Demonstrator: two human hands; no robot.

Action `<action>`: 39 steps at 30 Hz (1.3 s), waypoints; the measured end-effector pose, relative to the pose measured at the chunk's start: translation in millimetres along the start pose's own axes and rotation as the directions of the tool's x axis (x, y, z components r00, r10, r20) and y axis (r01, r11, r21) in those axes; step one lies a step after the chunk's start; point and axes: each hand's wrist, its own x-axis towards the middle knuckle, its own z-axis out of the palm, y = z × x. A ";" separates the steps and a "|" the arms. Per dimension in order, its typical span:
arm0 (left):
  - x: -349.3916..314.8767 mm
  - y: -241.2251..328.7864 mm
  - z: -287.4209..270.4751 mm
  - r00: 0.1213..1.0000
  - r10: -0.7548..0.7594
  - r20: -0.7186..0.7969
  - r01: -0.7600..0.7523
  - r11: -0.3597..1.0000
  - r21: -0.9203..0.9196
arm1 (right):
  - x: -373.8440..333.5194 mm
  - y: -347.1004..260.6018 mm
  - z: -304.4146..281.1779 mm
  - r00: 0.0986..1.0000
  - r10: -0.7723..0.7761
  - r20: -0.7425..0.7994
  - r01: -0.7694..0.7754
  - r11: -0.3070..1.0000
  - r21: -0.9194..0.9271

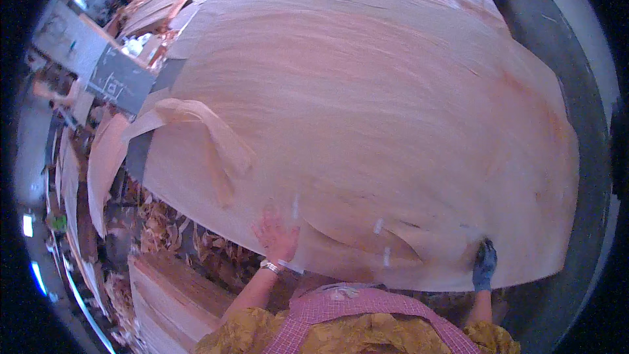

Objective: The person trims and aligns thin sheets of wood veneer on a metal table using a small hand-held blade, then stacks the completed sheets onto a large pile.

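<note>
A broad sheet of pale wood veneer spreads in front of me, its near edge close to my body. My left hand is bare and lies flat on the sheet near that edge, fingers spread. At the near right, my right hand wears a dark glove and rests on the sheet, its fingers bunched together; whatever they may hold is hidden. Between the hands, short strips of white tape cross dark splits in the veneer. A loose curled strip of veneer lies over the left side.
Wood shavings and scraps lie in a heap below the sheet's left edge, beside a stack of veneer. A grey panel with chalk-like marks stands at the far left. A dark surface borders the sheet on the right.
</note>
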 end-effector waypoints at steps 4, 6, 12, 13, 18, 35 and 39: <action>70.5 19.1 -5.4 0.967 0.228 -0.115 -0.250 0.937 -0.244 | 31.7 43.2 15.5 0.934 0.280 -0.220 -0.307 0.946 -0.099; 124.9 37.8 -27.5 0.917 0.325 -0.231 -0.369 0.910 -0.187 | 62.2 46.6 30.1 0.931 0.265 -0.250 -0.306 0.942 -0.142; 194.7 47.9 -9.3 0.956 0.255 -0.145 -0.255 0.967 0.018 | 76.1 66.2 63.1 0.912 0.354 -0.209 -0.391 0.904 -0.172; 187.8 27.6 -5.2 0.967 0.215 -0.136 -0.212 0.976 0.041 | 89.7 44.4 67.0 0.921 0.352 -0.168 -0.377 0.913 -0.157; 182.5 -10.1 -15.8 0.983 0.178 -0.052 -0.175 0.983 0.053 | 62.5 15.0 76.5 0.933 0.323 -0.161 -0.358 0.884 -0.300; 72.0 -57.1 -11.0 0.952 0.235 -0.196 -0.240 0.971 0.001 | 2.4 26.0 33.9 0.887 0.367 -0.279 -0.424 0.888 -0.180; 108.6 -29.0 -25.0 0.952 0.287 -0.110 -0.276 0.956 0.103 | 27.7 67.9 42.5 0.863 0.433 -0.258 -0.473 0.873 -0.116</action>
